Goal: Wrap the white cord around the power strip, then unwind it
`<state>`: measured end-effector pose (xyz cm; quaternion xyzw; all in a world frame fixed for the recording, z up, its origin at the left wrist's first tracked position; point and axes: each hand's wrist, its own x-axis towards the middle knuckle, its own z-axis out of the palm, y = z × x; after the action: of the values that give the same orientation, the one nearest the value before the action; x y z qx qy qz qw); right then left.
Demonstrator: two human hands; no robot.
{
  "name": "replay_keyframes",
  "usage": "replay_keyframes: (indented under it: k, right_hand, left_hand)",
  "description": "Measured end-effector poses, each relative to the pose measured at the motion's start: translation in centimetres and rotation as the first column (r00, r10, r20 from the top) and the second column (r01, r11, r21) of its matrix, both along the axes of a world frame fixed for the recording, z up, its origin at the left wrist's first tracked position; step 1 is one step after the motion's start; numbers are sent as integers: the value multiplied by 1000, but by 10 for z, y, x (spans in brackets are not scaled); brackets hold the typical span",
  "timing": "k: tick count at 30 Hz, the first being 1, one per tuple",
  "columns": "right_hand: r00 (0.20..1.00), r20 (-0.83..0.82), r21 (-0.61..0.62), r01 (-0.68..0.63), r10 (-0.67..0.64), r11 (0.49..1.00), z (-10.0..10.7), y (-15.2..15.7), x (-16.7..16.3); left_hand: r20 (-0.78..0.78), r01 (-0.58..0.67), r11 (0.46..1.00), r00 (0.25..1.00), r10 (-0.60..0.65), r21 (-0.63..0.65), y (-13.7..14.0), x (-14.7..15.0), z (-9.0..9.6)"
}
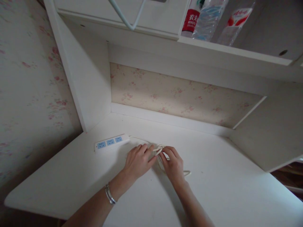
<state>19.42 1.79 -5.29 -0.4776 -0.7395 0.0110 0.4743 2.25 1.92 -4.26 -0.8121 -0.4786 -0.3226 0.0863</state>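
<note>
the white cord [159, 149] is held in loops above the white desk [146, 206], between the two hands. by the right hand [174, 165], the bundle is pinched between thumb and fingers; by the left hand [138, 160], the near side of the same bundle is gripped, thumb and forefinger drawn close about it — the tips of the other left fingers are hidden. one loop is extended past the right edge of the right hand, near the desk surface. the power strip [111, 143], fitted with three blue sockets, is laid flat behind and left of the left hand; the cord is joined to its right end. a silver bracelet [109, 193] is worn on the left wrist. above, plastic bottles [209, 19] are stored on the shelf [236, 50].
</note>
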Motion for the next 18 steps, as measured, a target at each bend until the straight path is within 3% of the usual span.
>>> replay_keyframes:
  k: [4,10,14,18]
  right_hand:
    - [999,-37,-60,-26,23,998,1,-1,-3]
    - [991,56,-83,-115,120,990,6,0,-5]
    - [995,43,-92,-82,86,992,9,0,-2]
    - [995,-93,-165,-39,24,985,9,-1,5]
  left_hand:
    - [-34,-3,1000,999,4,28,1,-2,2]
    - [-36,27,999,999,-25,33,1,-1,1]
    - [-23,78,995,997,-77,54,1,1,-1]
    - [-15,63,996,998,-62,66,3,0,-2]
